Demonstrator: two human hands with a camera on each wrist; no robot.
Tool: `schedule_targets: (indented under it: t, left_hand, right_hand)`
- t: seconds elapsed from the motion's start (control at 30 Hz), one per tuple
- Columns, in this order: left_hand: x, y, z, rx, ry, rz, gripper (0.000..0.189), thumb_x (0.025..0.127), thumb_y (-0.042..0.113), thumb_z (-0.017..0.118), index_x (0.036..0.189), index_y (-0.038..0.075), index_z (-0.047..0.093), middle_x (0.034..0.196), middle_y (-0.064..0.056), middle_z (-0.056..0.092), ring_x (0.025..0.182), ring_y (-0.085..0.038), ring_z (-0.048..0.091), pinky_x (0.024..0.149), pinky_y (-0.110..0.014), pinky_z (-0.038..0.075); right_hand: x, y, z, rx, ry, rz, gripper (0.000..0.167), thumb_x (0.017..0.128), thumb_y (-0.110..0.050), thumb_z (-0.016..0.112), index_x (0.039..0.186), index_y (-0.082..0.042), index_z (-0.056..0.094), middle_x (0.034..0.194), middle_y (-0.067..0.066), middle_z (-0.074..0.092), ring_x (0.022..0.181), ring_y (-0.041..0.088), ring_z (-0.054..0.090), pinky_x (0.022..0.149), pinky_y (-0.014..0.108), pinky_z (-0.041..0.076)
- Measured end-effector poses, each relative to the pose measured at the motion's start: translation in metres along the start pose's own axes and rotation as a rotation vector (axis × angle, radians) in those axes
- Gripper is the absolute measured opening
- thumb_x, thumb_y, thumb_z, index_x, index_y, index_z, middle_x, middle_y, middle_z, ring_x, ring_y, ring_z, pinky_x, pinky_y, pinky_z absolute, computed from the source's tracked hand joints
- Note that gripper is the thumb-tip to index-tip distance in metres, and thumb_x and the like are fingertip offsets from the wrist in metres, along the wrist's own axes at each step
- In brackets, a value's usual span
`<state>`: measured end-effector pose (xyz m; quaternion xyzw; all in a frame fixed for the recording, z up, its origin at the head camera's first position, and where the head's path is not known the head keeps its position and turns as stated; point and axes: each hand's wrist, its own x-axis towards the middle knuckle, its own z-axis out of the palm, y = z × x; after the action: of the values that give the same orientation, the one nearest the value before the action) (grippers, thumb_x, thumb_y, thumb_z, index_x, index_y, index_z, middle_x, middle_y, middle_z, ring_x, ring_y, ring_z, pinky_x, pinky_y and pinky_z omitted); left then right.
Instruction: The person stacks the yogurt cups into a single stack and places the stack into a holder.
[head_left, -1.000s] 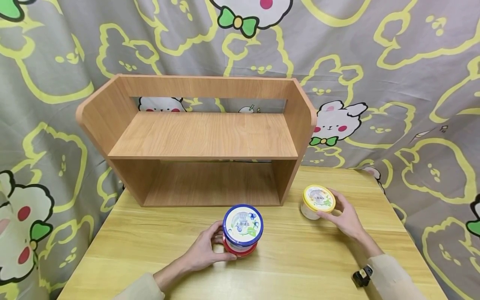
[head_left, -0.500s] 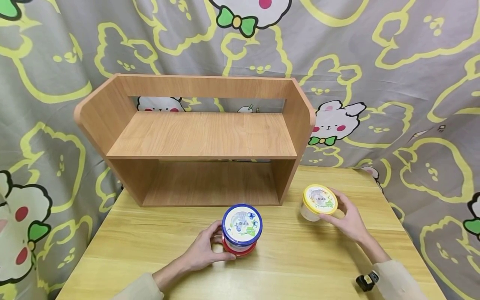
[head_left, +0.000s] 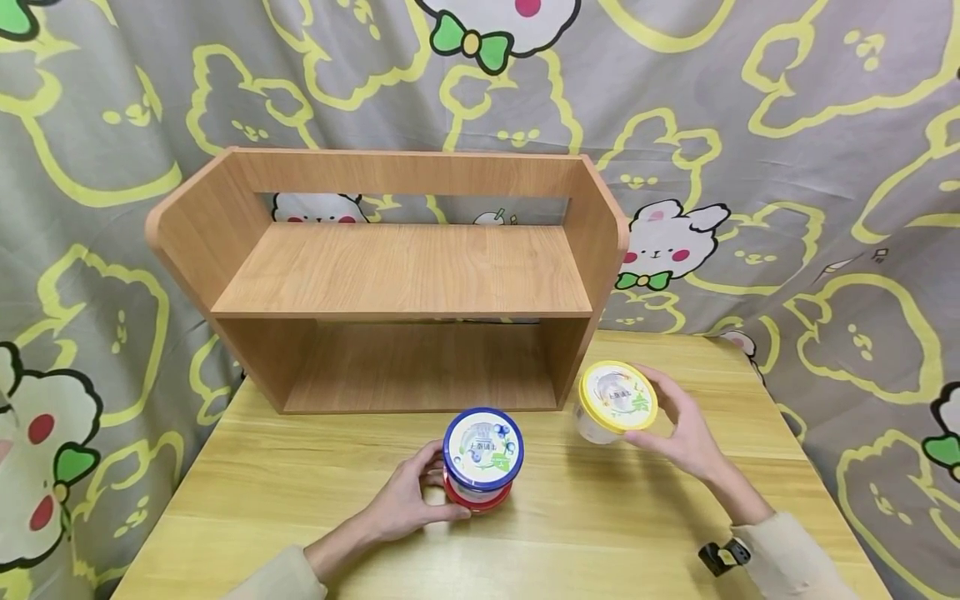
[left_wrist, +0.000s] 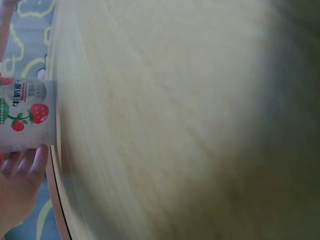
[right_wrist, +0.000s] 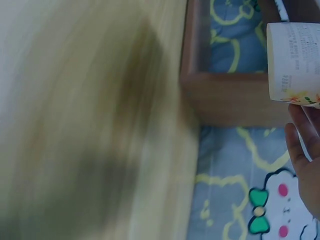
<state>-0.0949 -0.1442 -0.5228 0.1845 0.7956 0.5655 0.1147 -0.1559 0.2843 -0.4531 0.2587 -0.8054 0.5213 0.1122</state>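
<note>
Two plastic tubs stand stacked on the table in the head view: a blue-lidded tub (head_left: 483, 450) on top of a red-lidded tub (head_left: 480, 504). My left hand (head_left: 408, 498) grips the lower, red-lidded one between thumb and fingers; strawberries show on that tub's side (left_wrist: 27, 115) in the left wrist view. To the right, my right hand (head_left: 686, 429) holds a yellow-lidded tub (head_left: 618, 396), thumb in front and fingers behind. It looks raised off the table and slightly tilted. The right wrist view shows the underside and printed side of this tub (right_wrist: 295, 65).
Behind the tubs stands a wooden two-tier shelf (head_left: 405, 271), its lower compartment facing me. The tabletop (head_left: 570, 533) spreads in front of it. A patterned curtain (head_left: 787, 167) hangs behind and at both sides. A black device (head_left: 723, 557) is on my right wrist.
My right hand has moved left with the yellow-lidded tub, which now looks higher above the table. The left hand and the stacked tubs have stayed in place.
</note>
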Motion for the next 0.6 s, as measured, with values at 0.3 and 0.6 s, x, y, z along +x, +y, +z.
schedule_targets:
  t: [0.3, 0.6]
  left_hand:
    - [0.0, 0.0, 0.0, 0.001, -0.009, -0.005, 0.089, 0.081, 0.028, 0.093, 0.153, 0.006, 0.045, 0.14, -0.013, 0.067, 0.12, -0.021, 0.07, 0.106, -0.024, 0.058]
    - [-0.001, 0.001, 0.0, -0.013, -0.002, 0.016, 0.09, 0.08, 0.027, 0.094, 0.152, 0.006, 0.045, 0.138, -0.013, 0.068, 0.117, -0.018, 0.071, 0.104, -0.024, 0.059]
  right_hand:
    - [0.012, -0.029, 0.011, 0.045, -0.065, -0.056, 0.097, 0.065, 0.008, 0.087, 0.154, 0.0, 0.047, 0.147, -0.015, 0.06, 0.131, 0.0, 0.057, 0.109, 0.01, 0.044]
    - [0.029, -0.067, 0.022, 0.074, -0.131, -0.09, 0.1, 0.064, 0.002, 0.091, 0.154, -0.005, 0.048, 0.147, -0.01, 0.062, 0.132, 0.002, 0.058, 0.111, 0.013, 0.045]
